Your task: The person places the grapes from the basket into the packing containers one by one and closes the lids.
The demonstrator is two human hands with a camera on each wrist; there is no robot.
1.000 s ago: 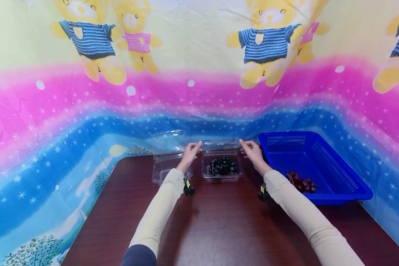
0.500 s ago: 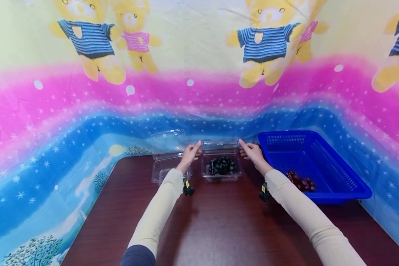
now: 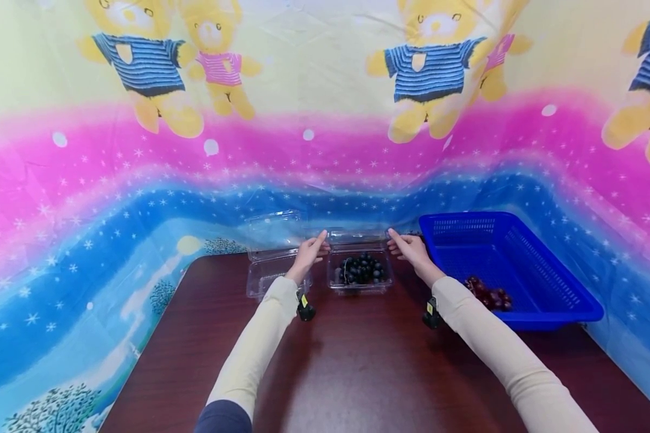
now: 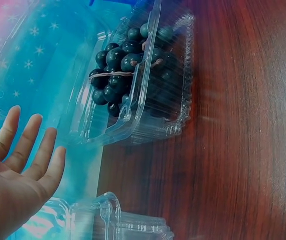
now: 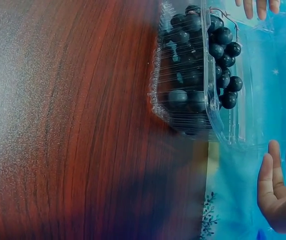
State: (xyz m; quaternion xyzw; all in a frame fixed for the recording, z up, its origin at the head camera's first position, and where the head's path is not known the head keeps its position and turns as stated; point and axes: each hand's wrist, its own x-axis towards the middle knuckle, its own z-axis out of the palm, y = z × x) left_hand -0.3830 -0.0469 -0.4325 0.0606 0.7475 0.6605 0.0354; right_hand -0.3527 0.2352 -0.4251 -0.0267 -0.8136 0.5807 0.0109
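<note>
In the head view a clear plastic clamshell box (image 3: 333,280) holds a bunch of black grapes (image 3: 362,269). Its hinged lid (image 3: 357,236) stands raised at the back. At the lid's upper left corner my left hand (image 3: 309,252) has its thumb tip; my right hand (image 3: 411,249) is at the upper right corner in the same way. Both wrist views show straight, spread fingers beside the box. Whether the thumbs press on the lid cannot be made out. The grapes (image 4: 115,75) lie inside the box wall in the left wrist view.
Another clear box (image 3: 257,279) stands at the left with its lid (image 3: 273,234) raised. At the right a blue basket (image 3: 552,258) holds a bunch of red grapes (image 3: 489,294). A printed cloth (image 3: 303,162) hangs behind the dark wooden table (image 3: 357,373).
Both hands stay at the lid's corners, and the lid stays raised. Only a slight shift of the whole head view shows.
</note>
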